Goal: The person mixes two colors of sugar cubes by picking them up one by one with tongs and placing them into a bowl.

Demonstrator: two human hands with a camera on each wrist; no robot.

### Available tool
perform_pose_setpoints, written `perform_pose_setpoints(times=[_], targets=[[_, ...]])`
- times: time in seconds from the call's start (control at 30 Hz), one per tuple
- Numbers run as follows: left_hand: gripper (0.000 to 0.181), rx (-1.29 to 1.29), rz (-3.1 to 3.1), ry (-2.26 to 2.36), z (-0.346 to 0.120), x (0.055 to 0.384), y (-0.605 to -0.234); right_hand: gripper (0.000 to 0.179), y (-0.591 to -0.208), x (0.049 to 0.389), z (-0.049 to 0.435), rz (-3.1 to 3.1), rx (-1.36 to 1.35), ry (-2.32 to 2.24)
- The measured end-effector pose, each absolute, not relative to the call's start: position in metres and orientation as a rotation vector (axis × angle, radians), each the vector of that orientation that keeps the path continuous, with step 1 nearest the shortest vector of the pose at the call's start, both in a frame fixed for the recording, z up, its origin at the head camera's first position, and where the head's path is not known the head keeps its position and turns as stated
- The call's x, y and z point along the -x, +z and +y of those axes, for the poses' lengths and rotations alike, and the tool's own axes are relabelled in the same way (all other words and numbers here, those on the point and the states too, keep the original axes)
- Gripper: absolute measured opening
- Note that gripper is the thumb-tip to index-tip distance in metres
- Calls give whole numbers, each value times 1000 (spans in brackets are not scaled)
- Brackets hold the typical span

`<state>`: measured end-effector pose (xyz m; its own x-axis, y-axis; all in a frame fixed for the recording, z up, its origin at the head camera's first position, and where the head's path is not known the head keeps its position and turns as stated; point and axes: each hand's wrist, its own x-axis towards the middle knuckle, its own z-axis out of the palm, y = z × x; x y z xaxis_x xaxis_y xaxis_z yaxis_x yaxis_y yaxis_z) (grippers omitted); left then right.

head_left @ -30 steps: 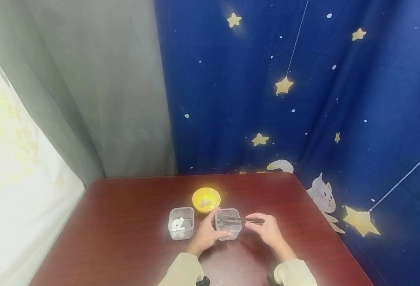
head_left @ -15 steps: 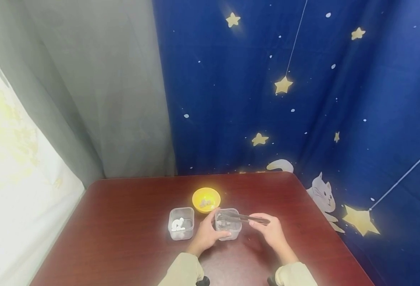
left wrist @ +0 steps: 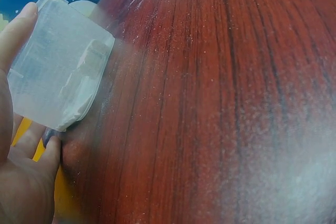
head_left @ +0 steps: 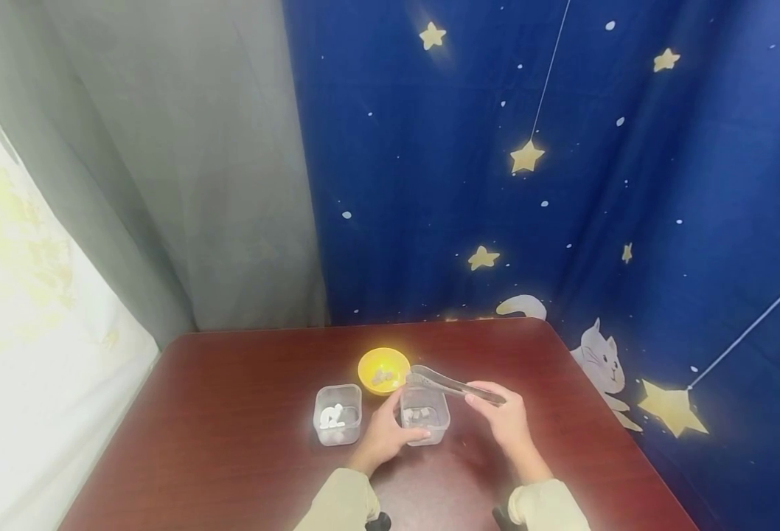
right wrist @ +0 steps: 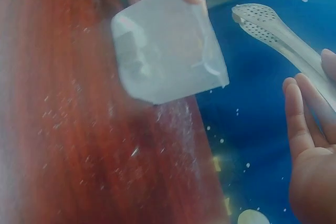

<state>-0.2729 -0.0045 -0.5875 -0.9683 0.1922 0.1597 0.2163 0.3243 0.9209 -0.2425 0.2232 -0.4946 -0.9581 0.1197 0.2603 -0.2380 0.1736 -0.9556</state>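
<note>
Mid-transfer, it seems, perforated tongs (head_left: 453, 385) are pinched by the right hand (head_left: 508, 422) near a plastic tub (left wrist: 50, 56) gripped by the left hand (head_left: 382, 439), a swing to the yellow bowl (head_left: 370, 364) beyond that hand probably needed next.

Bright haze washes out the white curtain (head_left: 25, 310) past the left edge of the table (head_left: 217, 420). Pale glare spreads toward its near edge; faint shadow lies below the right hand (head_left: 508, 422). Both wrist views look soft, the plastic tub (right wrist: 165, 51) blurred.
</note>
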Motion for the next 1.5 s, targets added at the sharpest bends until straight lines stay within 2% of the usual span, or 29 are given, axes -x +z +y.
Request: perform_pose_setpoints(times=[0.27,0.73,1.0,1.5], targets=[[97,381,-2559,-1746,-4,273,-588,25,-474,239,208,-2075,-92,1870],[97,387,-2553,-1757,-5,269,-587,27,-457,260,192,-1949,-175,1913],[97,398,-2542,-1764,-5,271,-587,28,-486,283,199,-1930,-155,1907],[97,366,-2554,-1763,-5,271,-587,33,-506,270,209,-1996,-134,1960]])
